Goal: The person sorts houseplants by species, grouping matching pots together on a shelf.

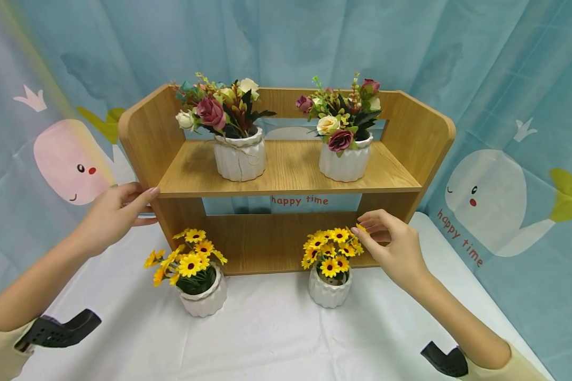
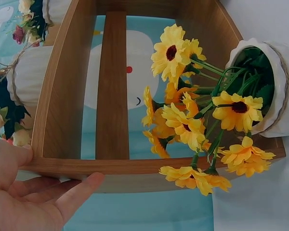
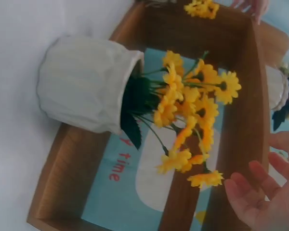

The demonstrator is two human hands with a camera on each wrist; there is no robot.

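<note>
My left hand [image 1: 119, 211] holds the left side panel of a two-tier wooden shelf [image 1: 286, 182]. In the left wrist view, the thumb is on the panel's edge and the fingers lie along its outer face. At the lower right, my right hand [image 1: 393, 243] is beside the yellow flowers of the right daisy pot [image 1: 330, 290]. Its fingers are loosely bent and apart, close to one bloom in the right wrist view; contact is hard to tell. Another white pot of yellow daisies [image 1: 204, 297] stands on the table in front of the shelf's left side.
On the upper board stand two white pots of mixed roses, one left [image 1: 240, 159] and one right [image 1: 345, 161]. A white cloth [image 1: 276, 338] covers the table. Blue curtains [image 1: 305, 42] with cartoon whales hang behind and at both sides.
</note>
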